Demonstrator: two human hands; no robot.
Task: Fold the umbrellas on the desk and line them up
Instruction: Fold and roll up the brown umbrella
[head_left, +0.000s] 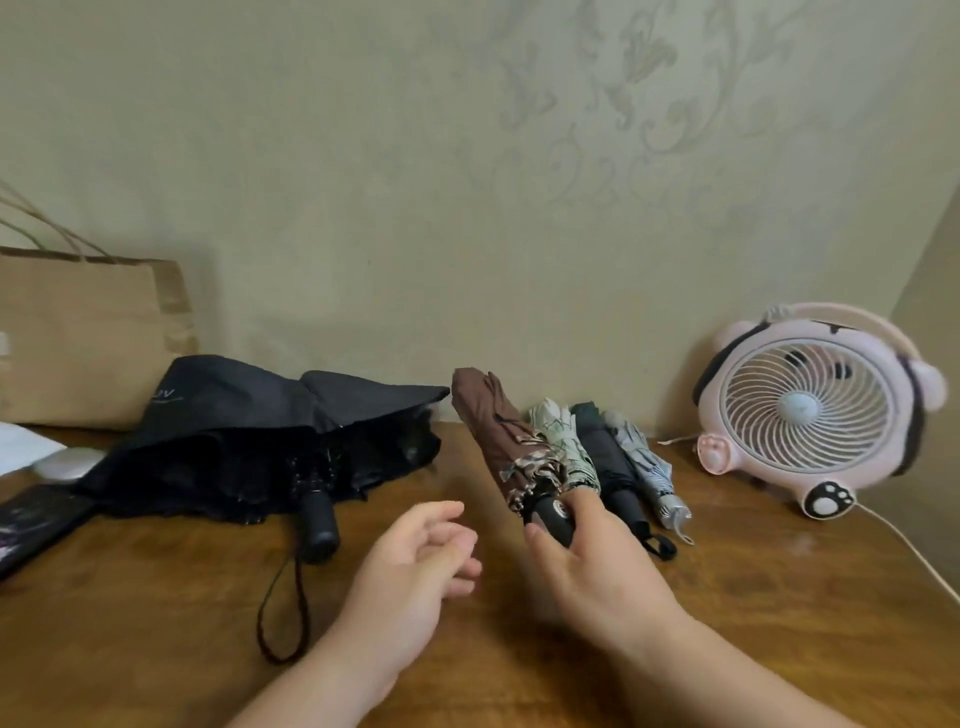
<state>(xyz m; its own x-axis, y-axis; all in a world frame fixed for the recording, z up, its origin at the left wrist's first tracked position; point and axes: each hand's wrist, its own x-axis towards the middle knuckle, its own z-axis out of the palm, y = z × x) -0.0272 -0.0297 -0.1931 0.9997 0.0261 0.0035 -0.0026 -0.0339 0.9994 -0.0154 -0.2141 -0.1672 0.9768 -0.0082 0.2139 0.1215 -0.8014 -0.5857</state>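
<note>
- Head view, hands: your right hand (597, 566) grips the black handle of the brown umbrella (485, 431), thumb and fingers curled round it. Your left hand (415, 566) hovers over the desk (727, 597) with relaxed fingers, holding nothing.
- Head view, the brown umbrella: it is folded and rolled, lifted just left of the row. Its long axis runs from the handle near you up and away to the tip, which leans left toward the wall.
- Head view, the row: a patterned umbrella (563, 441), a dark grey umbrella (605, 457) and a pale grey umbrella (644, 462) lie side by side, handles toward you and tips toward the wall. Match that direction when you set the brown one down beside the patterned one.
- Head view, what is left: the black umbrella (249, 415) lies half open on the left of the desk, its handle toward you and its wrist strap (280, 613) trailing on the wood.
- Handling, as a judgement: these look light, with limp, slippery cloth over stiff, thin ribs. Hold by the handle and gather the canopy with your free hand; forcing the ribs could bend them.
- Nearby: a pink fan (810, 410) stands right of the row, and a paper bag (88, 338) stands behind the black umbrella.
</note>
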